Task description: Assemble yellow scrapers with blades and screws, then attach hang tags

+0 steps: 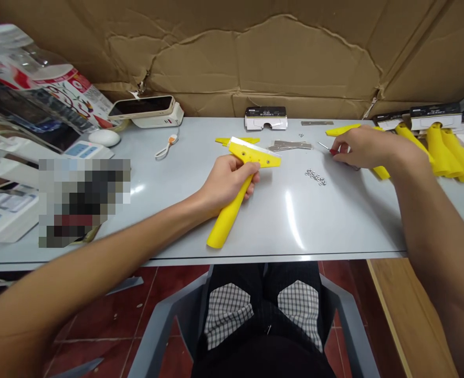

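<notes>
My left hand (232, 181) is wrapped round the handle of a yellow scraper (226, 223), whose wide head has a metal blade edge and two visible screws. On the right, my right hand (354, 147) pinches a screwdriver (333, 151) with a red handle, its thin shaft pointing left. Between the hands lie a small pile of screws (316, 177) and a stack of flat metal blades (291, 145). A yellow plastic piece (221, 140) lies behind the scraper head. Another yellow piece (342, 129) is partly hidden by my right hand.
Several yellow handles (444, 152) and black-and-white packages (434, 116) lie at the right. One package (265, 118) stands at the back beside a single blade (317, 123). A phone (143, 107), a white mouse (104, 138) and bottles (62, 79) occupy the left. Cardboard (295, 63) lines the back.
</notes>
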Motion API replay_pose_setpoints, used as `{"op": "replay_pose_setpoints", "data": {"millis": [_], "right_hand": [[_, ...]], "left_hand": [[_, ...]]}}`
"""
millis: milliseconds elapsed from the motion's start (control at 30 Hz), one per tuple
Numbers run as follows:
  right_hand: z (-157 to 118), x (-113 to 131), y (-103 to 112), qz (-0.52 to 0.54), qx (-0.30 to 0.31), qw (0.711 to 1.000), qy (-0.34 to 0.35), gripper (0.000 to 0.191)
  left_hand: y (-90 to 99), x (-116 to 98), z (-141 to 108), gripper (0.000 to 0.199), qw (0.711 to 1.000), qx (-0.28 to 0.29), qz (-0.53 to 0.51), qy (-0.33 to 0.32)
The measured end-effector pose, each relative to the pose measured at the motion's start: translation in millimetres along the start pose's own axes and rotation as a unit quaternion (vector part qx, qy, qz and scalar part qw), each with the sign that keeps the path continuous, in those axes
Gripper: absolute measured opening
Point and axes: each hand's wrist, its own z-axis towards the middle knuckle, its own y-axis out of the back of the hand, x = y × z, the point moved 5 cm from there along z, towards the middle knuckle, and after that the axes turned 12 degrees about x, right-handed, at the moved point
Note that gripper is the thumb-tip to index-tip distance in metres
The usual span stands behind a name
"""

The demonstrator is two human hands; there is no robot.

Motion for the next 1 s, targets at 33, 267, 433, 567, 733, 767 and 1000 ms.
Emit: {"op": "replay_pose_setpoints", "data": {"millis": [33,267,433,567,733,767,1000], "right_hand": [[1,0,-1,-0.013,0.014,1.0,-0.023,0.026],[-5,18,0,-0.064,0.016,0.996,-0.057,0.033],[-2,17,-2,-0.056,0.013,0.997,-0.057,0.036],[-2,19,-3,-0.051,0.022,0.997,-0.047,0.035],[-5,21,-3,-0.043,0.031,0.997,-0.054,0.036],[-5,21,-3,-0.04,0.033,0.997,-0.053,0.037],[-6,24,-3,-0.027,0.04,0.998,-0.045,0.032]], "left_hand": [[-0.4,0,0,0.037,1.0,0.0,0.001,-0.001],[-2.0,-2,-2,0.038,1.0,0.003,0.006,0.007],[-5.3,0,0,0.039,0.999,0.029,0.016,0.016],[-3.8,2,0,0.037,1.0,0.003,-0.024,0.016],[-3.8,9,4,0.039,0.996,0.031,-0.079,0.023],[-3.6,10,5,0.036,0.995,0.036,-0.089,0.022],[1.3,14,8,0.057,0.979,0.035,-0.198,-0.007]]}}
